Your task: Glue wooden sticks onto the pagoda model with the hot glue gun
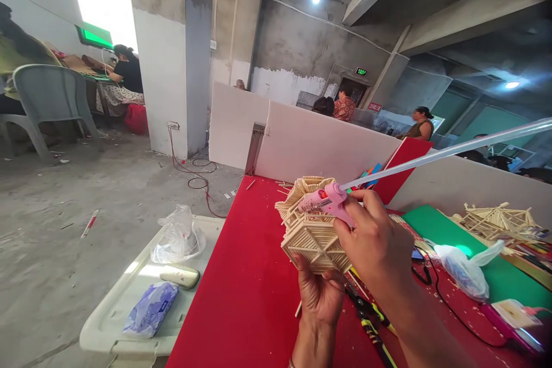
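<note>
My right hand [374,236] is wrapped round the handle of a pink hot glue gun [321,201]. A long clear glue stick [444,151] runs out of its back toward the upper right. The gun's front lies over the top of a wooden stick model [317,244], built from many thin pale sticks in faceted panels. From below, my left hand [319,293] supports the model with the thumb and fingers against its lower side. Whether the nozzle touches the sticks cannot be made out.
Yellow-and-black pliers [371,322] lie right of my left wrist on the red table [233,276]. Farther right are a green mat [435,230], another stick structure [500,218] and a plastic bag [463,267]. A white bin lid [112,305] holds a tissue pack [150,307]. Several people sit or stand beyond.
</note>
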`<state>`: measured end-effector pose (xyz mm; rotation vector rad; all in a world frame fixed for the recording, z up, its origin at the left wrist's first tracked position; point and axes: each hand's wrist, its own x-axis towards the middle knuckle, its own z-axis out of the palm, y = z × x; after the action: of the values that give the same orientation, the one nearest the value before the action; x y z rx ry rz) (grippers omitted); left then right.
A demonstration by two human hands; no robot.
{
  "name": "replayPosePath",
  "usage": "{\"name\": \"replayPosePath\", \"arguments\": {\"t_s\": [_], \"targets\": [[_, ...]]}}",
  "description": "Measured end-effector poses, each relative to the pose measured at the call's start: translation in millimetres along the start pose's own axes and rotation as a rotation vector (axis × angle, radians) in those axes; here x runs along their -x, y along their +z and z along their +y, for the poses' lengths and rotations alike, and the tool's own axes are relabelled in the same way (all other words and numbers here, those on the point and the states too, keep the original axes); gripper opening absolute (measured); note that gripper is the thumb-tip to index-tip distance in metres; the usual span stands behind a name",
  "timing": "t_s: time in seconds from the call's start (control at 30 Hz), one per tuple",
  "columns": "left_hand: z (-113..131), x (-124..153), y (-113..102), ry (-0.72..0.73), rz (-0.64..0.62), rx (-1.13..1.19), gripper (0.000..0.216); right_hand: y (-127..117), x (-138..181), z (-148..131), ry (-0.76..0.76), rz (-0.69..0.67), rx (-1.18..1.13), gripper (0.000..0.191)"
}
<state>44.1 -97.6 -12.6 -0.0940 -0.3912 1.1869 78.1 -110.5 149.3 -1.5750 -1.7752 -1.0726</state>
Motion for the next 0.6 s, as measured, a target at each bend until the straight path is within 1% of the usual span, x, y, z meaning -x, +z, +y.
{"name": "replayPosePath", "arguments": {"t_s": [0.17,0.23,0.37,0.43,0.6], "targets": [[0.1,-0.3,-0.6,0.006,0.026,-0.031,0.038,0.5,0.4,2.6,0.003,-0.009,-0.014,0.024],[-0.5,-0.5,0.4,0.010,0.076,0.000,0.041,-0.3,0.2,3.1,0.006,-0.013,-0.010,0.024],[-2.0,-0.2,3.4,0.045,0.219,0.021,0.049,-3.0,-0.1,6.4,0.011,0.020,-0.011,0.022],[-2.3,0.0,5.1,0.076,0.260,-0.007,0.047,-3.8,0.6,10.6,-0.004,0.032,-0.017,0.022],[-1.3,-0.6,6.9,0.146,0.304,-0.116,0.037,-2.8,6.0,25.1,-0.012,0.061,-0.021,0.025]]}}
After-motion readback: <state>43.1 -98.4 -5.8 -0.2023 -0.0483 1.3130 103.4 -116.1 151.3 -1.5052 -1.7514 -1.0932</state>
